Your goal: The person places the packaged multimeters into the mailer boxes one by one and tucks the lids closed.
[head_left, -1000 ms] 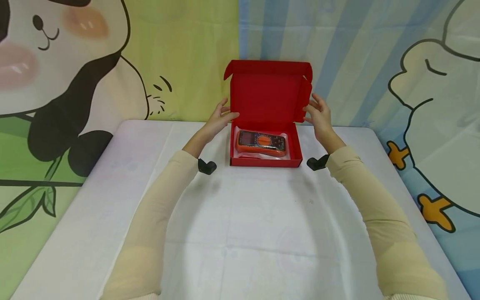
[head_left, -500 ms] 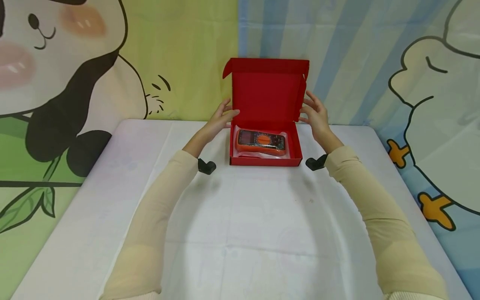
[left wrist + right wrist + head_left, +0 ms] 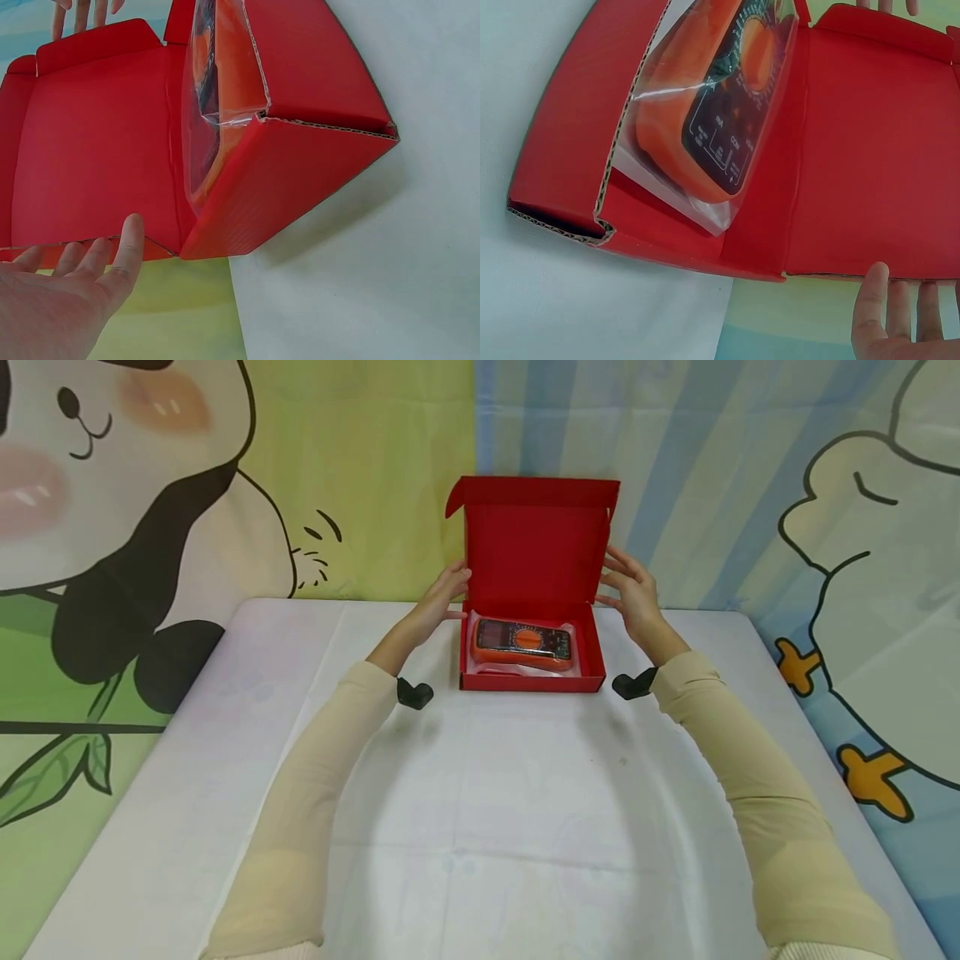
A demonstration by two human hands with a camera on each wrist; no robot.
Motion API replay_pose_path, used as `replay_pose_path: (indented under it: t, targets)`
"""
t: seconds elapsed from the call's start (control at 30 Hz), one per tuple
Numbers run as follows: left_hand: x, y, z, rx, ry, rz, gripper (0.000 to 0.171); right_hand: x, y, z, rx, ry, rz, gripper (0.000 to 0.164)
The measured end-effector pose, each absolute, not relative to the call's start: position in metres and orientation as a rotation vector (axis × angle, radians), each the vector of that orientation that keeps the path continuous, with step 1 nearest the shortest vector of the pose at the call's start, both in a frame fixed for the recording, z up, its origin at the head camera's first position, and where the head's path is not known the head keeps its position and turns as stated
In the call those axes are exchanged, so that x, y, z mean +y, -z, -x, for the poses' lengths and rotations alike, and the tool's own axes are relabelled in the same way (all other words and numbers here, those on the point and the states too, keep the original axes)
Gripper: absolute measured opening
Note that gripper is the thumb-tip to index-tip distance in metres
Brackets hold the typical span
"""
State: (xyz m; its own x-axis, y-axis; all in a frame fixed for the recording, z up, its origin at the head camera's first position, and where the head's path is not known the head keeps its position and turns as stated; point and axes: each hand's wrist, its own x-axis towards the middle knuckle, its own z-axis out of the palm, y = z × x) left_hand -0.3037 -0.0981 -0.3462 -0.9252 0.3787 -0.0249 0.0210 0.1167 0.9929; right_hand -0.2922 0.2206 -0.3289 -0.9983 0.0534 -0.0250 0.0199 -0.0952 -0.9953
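Note:
A red cardboard box stands at the back of the table, its lid raised upright. Inside lies an orange and black multimeter in a clear plastic bag, with its dial facing up. At the lid's left side is my left hand, fingers extended along the side flap. My right hand is at the opposite edge, its fingers spread and fairly straight against or just beside the lid. In the right wrist view, those fingertips reach the lid's edge. Neither hand grips anything.
A white cloth covers the table. Close behind the lid hangs a printed curtain with cartoon animals. A black wrist mount sits on the left wrist, and another black mount on the right.
The lid's right side flap has swung inward, and my right hand has moved slightly left with it. My left thumb has come off the lid's inner face and moved down beside it.

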Motion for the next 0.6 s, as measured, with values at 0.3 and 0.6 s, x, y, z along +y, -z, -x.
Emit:
replay_pose_path:
  t: [0.3, 0.6]
  targets:
    - [-0.0985, 0.3458, 0.3007, 2.132, -1.886, -0.376, 0.066, 0.2233, 0.3304, 0.2923, -2.077, -2.346, 0.067, 0.060]
    - [-0.1018, 0.3522, 0.2992, 2.085, -1.941, -0.367, 0.065, 0.2247, 0.3369, 0.2898, -2.031, -2.340, 0.115, 0.041]
